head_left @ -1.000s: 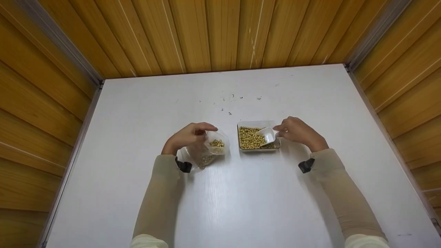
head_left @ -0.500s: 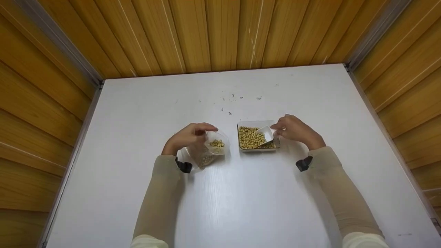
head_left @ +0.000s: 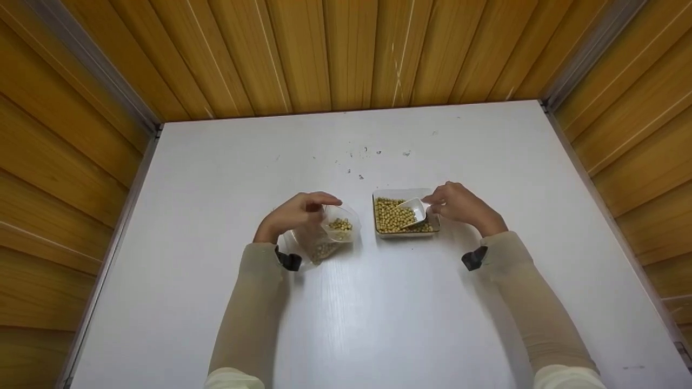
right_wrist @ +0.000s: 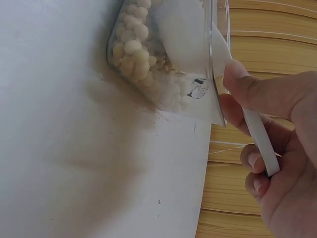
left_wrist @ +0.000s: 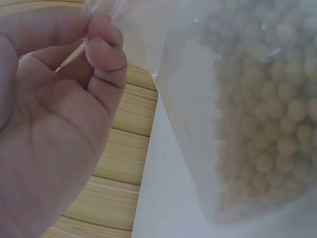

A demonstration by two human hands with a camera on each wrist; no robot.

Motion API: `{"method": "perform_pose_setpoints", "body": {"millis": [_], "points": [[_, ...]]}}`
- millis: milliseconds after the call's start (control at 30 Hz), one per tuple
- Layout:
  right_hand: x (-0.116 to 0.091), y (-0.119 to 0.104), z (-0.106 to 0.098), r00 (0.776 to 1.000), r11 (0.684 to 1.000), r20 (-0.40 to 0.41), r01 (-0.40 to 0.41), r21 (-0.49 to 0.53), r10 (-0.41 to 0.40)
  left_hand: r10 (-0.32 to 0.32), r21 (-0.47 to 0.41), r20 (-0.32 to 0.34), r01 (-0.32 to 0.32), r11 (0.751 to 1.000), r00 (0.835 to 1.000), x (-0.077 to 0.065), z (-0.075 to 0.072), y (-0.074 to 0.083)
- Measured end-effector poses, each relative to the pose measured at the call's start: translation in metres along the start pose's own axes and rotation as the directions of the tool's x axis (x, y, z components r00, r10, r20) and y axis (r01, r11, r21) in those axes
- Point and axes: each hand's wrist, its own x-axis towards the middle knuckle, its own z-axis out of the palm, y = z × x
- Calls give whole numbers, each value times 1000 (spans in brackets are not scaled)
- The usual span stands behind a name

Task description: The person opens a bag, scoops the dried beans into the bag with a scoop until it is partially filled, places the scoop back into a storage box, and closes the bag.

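My left hand (head_left: 297, 213) pinches the top edge of a clear plastic bag (left_wrist: 188, 129), whose mouth gapes toward the right. Round yellowish beans (left_wrist: 277, 119) fill the bag's lower part. In my right hand (head_left: 459, 204) is the handle of a white scoop (head_left: 415, 208); thumb and fingers curl round that handle (right_wrist: 260, 141). The scoop's bowl is tilted down into more beans (head_left: 392, 213) inside a clear rectangular container (head_left: 406, 236). From the right wrist, the bowl shows blurred through the container's wall.
Both the bag and the container rest on a white table (head_left: 346, 313). Small dark marks (head_left: 361, 177) dot its surface behind them. Wood-patterned panels (head_left: 346, 54) border the table at the back and sides.
My right hand has shifted slightly left, pushing the scoop a little further into the beans. My left hand and the bag have stayed in place.
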Motion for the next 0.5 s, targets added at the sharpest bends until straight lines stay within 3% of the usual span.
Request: {"method": "perform_pose_setpoints", "body": {"millis": [500], "points": [[3, 4, 14, 995, 989, 20, -99, 107, 98, -7, 27, -3, 7, 1000, 1000, -1, -1, -2]]}}
